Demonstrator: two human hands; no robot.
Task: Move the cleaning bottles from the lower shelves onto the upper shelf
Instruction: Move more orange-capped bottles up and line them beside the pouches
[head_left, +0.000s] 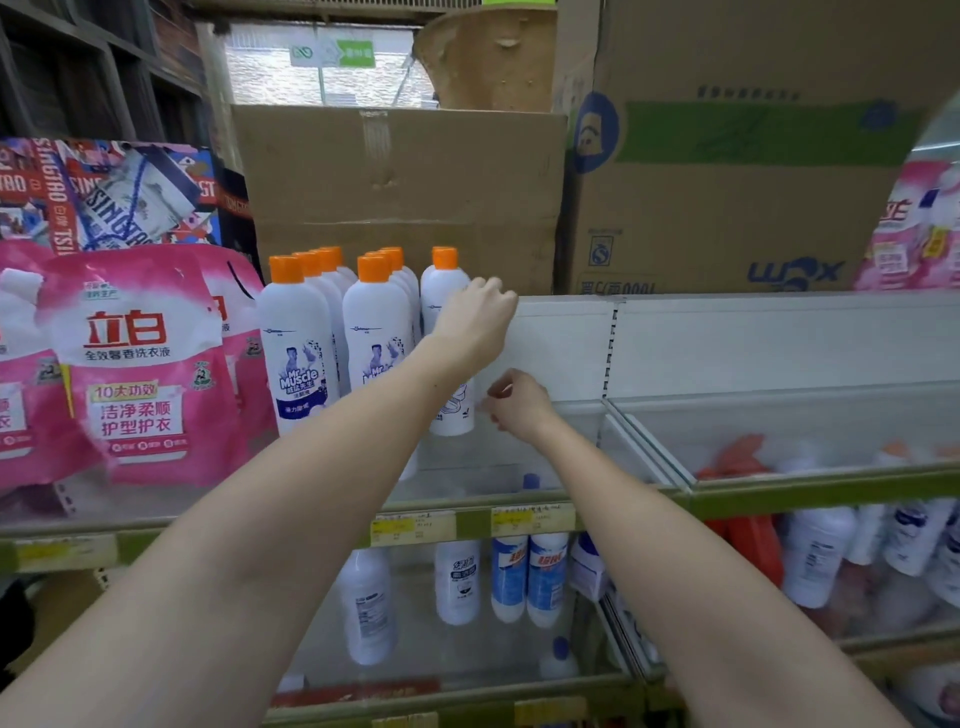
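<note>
the left hand has its grip curled round the rightmost bottle, steadying it upright in the row on the upper shelf. the right hand hangs loose, holding nothing, beside its base.

Pink pouches, cardboard boxes.
</note>
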